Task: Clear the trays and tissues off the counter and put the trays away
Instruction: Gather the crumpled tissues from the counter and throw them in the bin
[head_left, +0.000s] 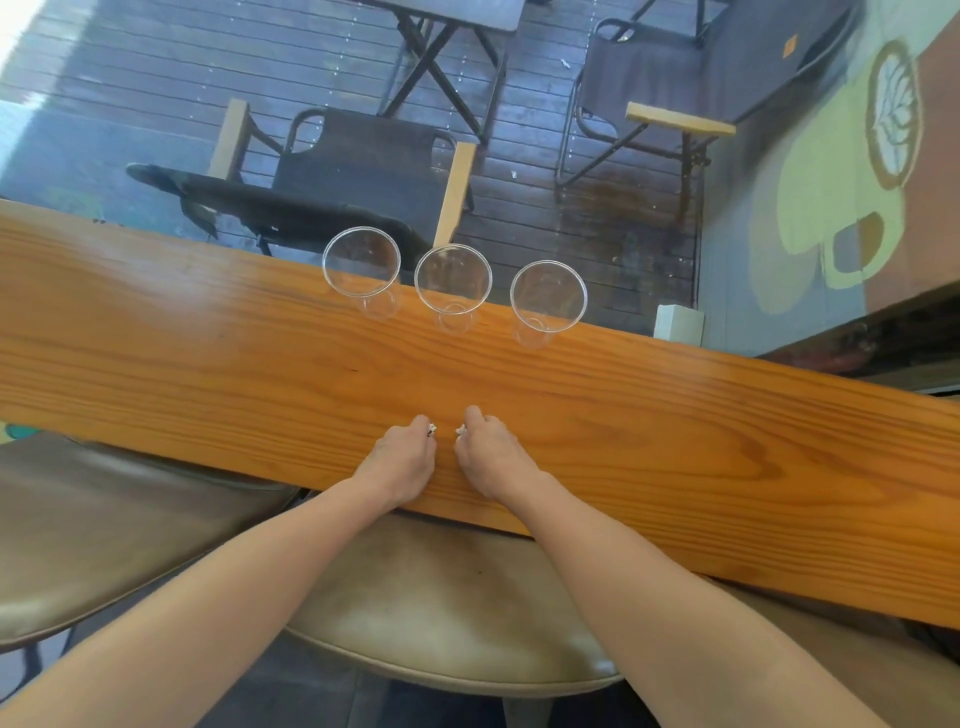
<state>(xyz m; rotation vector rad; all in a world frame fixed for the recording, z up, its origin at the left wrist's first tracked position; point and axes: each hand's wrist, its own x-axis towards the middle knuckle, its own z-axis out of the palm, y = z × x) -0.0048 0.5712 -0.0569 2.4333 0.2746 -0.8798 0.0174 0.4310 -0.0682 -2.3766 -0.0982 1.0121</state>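
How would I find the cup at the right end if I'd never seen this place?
Look along the far edge of the long wooden counter, where three clear cups stand in a row. The right cup is the one nearest the small white box, with a cup on only one side.

Head view, steeply down onto counter (208, 338)

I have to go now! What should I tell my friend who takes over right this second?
Left hand: closed on a small white scrap, likely tissue, resting on the wooden counter.
Right hand: closed on another white scrap, beside the left.
Three clear plastic cups stand empty in a row along the counter's far edge.
No trays are in view; whether they are put away cannot be told.
Left: carry off the scraps.
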